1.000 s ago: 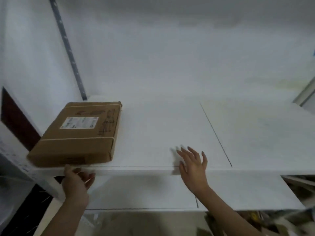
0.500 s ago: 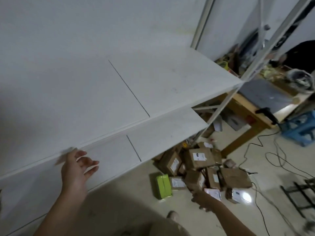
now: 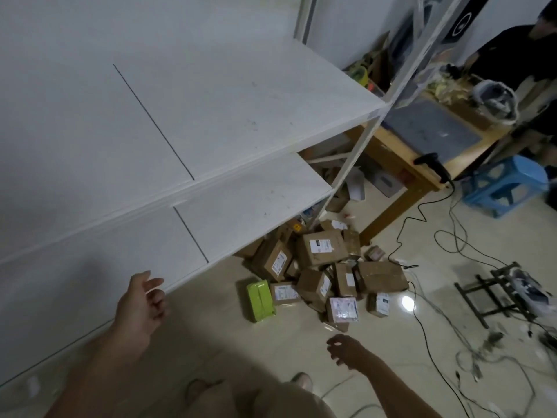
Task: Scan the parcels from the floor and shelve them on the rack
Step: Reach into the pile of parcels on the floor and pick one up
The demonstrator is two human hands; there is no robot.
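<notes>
The floor is pale glossy tile with one bright light reflection. A white rack fills the left of the view. Two of its shelf boards are visible, each with a dark seam, and the lower shelf carries nothing in the part shown. A white upright post closes the right end of the rack.

The parcels lie in a loose heap on the floor at the right end of the lower shelf, partly beneath its corner. Most are brown cardboard boxes with white printed labels. The largest box sits on top of the heap, tilted. A bright green wrapped parcel lies at the left edge of the heap.

The left hand is just beside the front edge of the lower shelf, its fingers loosely curled and holding nothing. The right hand hangs above the floor near the heap, its fingers relaxed and empty.

A wooden counter stands to the right of the rack. A black handheld scanner lies at its front edge, next to a grey mat. Black cables trail across the floor just right of the heap. Farther right stand a blue stool and a black metal frame. A second person in dark clothing is at the far side of the counter.
</notes>
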